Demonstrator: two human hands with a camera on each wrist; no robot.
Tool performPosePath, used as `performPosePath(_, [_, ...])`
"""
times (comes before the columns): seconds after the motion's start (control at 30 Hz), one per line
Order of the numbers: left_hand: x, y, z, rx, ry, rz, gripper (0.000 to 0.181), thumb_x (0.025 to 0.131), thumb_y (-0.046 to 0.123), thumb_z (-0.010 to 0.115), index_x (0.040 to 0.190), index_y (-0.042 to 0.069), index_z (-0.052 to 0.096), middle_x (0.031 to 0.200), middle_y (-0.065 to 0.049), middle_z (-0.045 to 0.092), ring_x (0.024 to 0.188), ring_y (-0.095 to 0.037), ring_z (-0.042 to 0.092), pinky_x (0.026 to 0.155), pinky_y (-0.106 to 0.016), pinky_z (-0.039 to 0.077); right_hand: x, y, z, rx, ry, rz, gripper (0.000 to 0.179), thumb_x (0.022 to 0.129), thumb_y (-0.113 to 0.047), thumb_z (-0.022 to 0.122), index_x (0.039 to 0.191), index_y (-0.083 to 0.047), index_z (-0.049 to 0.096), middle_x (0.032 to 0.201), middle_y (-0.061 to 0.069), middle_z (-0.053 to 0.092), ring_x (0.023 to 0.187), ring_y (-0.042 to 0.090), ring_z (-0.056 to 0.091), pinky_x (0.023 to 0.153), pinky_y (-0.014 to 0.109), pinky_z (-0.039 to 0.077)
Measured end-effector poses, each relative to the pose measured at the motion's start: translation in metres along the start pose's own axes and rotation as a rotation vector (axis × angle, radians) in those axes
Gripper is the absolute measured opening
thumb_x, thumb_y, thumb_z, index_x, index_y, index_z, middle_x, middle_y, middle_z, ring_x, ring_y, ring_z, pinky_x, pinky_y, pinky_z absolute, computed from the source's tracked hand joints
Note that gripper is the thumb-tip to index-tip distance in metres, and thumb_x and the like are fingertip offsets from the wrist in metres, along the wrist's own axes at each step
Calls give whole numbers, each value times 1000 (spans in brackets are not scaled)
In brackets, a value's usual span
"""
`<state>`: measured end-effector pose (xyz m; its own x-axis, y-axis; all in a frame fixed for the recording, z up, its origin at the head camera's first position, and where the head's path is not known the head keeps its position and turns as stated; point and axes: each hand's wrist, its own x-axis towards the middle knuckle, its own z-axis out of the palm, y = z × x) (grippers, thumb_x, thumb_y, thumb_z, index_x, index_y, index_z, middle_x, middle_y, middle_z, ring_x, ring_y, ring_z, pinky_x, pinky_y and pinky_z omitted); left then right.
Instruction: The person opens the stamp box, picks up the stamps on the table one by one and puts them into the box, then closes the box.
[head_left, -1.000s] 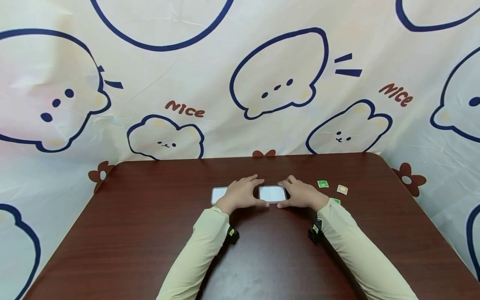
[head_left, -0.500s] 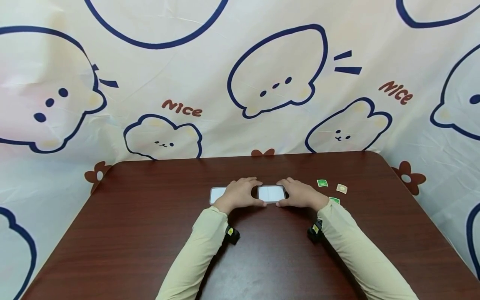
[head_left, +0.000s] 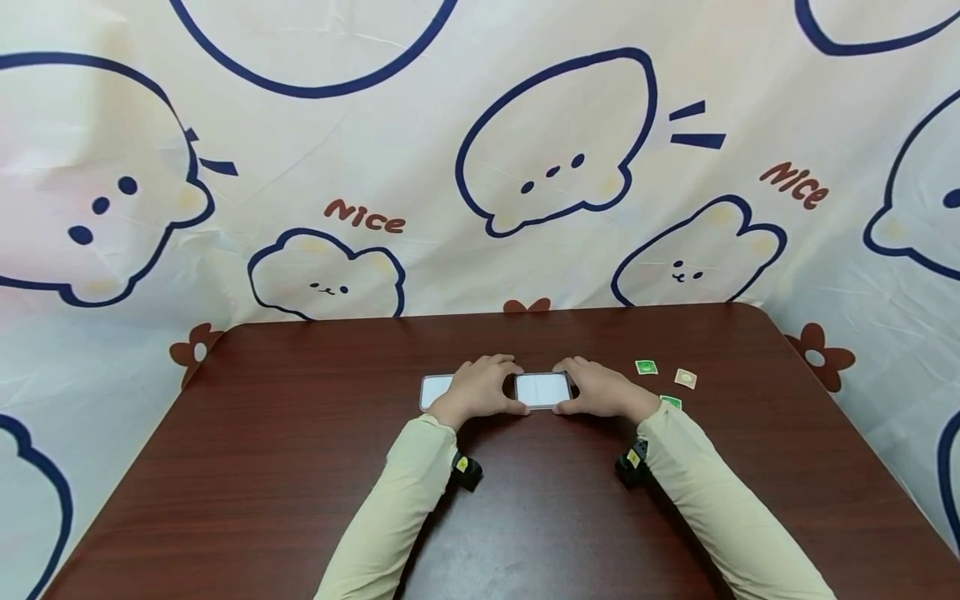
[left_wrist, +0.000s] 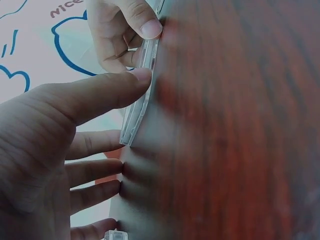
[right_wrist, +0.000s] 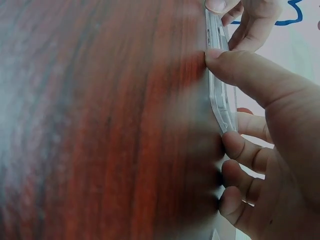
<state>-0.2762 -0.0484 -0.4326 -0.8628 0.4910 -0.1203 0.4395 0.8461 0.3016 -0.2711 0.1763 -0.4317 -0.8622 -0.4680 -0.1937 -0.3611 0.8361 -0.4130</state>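
Observation:
A flat, clear-edged plastic case [head_left: 543, 390], pale on top, lies between my two hands near the middle of the table. My left hand [head_left: 480, 388] holds its left end, thumb at the near edge and fingers at the far side. At the opposite end, my right hand [head_left: 604, 389] grips it the same way. In the left wrist view the clear case [left_wrist: 136, 112] shows edge-on, low over the wood; the right wrist view shows the case [right_wrist: 218, 92] likewise. A second pale case [head_left: 435, 390] lies left of my left hand, partly hidden by it.
Right of my right hand lie a green card [head_left: 646, 367], a cream card [head_left: 686, 378] and another green card [head_left: 671, 402], partly covered by the wrist. The dark wooden table [head_left: 247, 467] ends at a printed cloth backdrop [head_left: 442, 158].
My left thumb has shifted slightly left along the near edge of the case. Both hands otherwise stay at its ends, and the cards lie as before.

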Motion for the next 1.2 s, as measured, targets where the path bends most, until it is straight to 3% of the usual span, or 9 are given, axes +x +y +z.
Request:
performPosePath(0.53, [0, 0, 0, 6, 30, 20, 70, 76, 53, 76, 135, 21, 55, 146, -2, 48, 133, -25, 46, 102, -48, 40, -3, 2, 0, 5, 30, 10, 64, 84, -37, 73, 134, -4, 49, 118, 11, 58, 94, 18, 56, 83, 36, 49])
performPosePath(0.8, [0, 0, 0, 1, 9, 11, 72, 76, 53, 75, 137, 20, 54, 148, -3, 46, 136, -25, 44, 105, -49, 38, -8, 7, -4, 94, 30, 10, 64, 84, -36, 73, 133, -3, 48, 107, 9, 55, 91, 18, 52, 79, 33, 46])
performPosePath(1.2, [2, 0, -1, 17, 2, 8, 65, 80, 52, 73, 134, 21, 57, 148, -3, 45, 136, -26, 43, 106, -51, 37, -25, 8, -4, 100, 32, 9, 63, 83, -39, 73, 130, -3, 51, 97, 5, 53, 85, 16, 51, 73, 30, 42])
